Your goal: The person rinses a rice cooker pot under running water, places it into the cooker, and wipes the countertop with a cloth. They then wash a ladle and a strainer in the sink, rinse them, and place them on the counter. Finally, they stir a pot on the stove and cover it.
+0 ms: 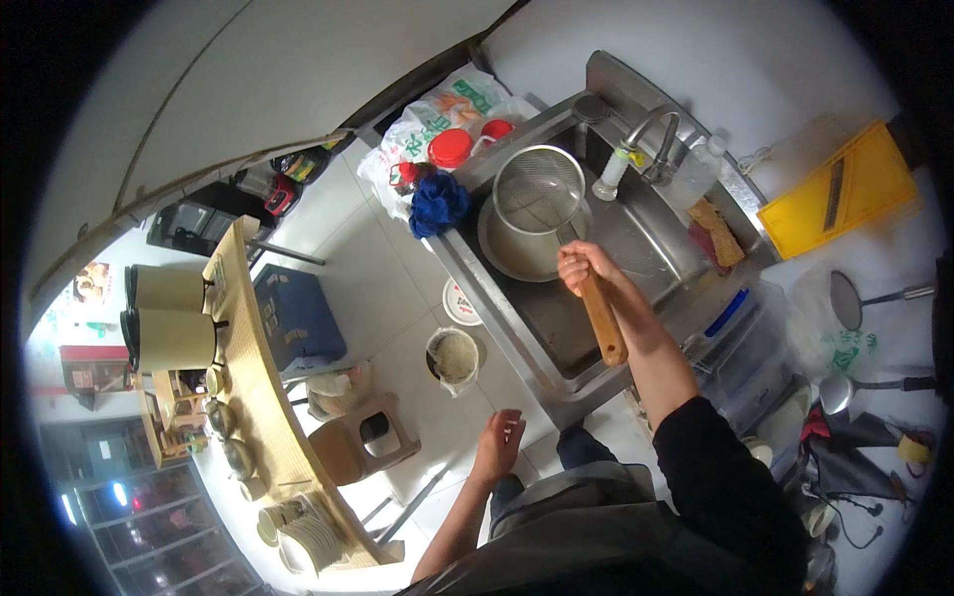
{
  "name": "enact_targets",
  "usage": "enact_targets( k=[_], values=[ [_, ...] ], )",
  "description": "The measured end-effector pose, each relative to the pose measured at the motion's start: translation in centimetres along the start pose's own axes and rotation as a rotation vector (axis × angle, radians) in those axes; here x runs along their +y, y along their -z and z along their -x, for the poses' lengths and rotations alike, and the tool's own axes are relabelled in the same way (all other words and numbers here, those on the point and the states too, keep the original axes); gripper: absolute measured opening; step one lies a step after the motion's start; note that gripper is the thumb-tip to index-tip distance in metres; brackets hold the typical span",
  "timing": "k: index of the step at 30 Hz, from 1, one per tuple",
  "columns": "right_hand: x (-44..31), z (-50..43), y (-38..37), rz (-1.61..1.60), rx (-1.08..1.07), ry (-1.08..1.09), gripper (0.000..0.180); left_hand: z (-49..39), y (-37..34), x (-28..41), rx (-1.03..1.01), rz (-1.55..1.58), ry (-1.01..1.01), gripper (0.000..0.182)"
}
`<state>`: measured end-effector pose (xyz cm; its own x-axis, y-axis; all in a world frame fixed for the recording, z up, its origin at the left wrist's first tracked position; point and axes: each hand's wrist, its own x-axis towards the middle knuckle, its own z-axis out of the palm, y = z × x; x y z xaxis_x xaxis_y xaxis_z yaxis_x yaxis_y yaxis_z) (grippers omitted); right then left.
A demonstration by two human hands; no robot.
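Note:
My right hand [585,267] grips the wooden handle of a round metal mesh strainer [540,186] close to its neck. The strainer is over a round metal bowl [514,257] of cloudy, pale liquid in the stainless steel sink [559,320]. Whether strainer and bowl touch I cannot tell. Low beside the sink, my left hand [501,441] holds nothing, its fingers slightly bent and partly apart. The faucet [652,141], with a white filter nozzle [611,175], reaches over the sink to the right of the strainer.
A lined bucket [453,359] and a brown plastic stool [365,439] stand on the floor at left. Blue netting [438,205] and red lids [450,148] are by the sink's left rim. A sponge [715,231] and a yellow slicer [838,194] are at right.

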<state>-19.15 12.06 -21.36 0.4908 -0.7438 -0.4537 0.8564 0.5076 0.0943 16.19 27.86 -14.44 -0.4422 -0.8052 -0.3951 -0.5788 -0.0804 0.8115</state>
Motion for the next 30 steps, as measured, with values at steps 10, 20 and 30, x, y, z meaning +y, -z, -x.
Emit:
enact_targets(
  k=[10, 20, 30],
  values=[
    [9.1, 3.9, -1.2, 0.892, -0.077, 0.259, 0.033, -9.5, -1.4, 12.7, -0.470, 1.305, 0.293, 0.025],
    [-14.6, 4.6, 1.0, 1.230, 0.983, 1.410, 0.034, -9.3, 1.1, 12.4, -0.461, 1.009, 0.442, 0.013],
    [-20.0, 1.2, 1.0, 2.004, 1.327, 1.355, 0.022, -11.0, 0.8, 13.5, -0.514, 0.575, 0.433, 0.022]
  ],
)
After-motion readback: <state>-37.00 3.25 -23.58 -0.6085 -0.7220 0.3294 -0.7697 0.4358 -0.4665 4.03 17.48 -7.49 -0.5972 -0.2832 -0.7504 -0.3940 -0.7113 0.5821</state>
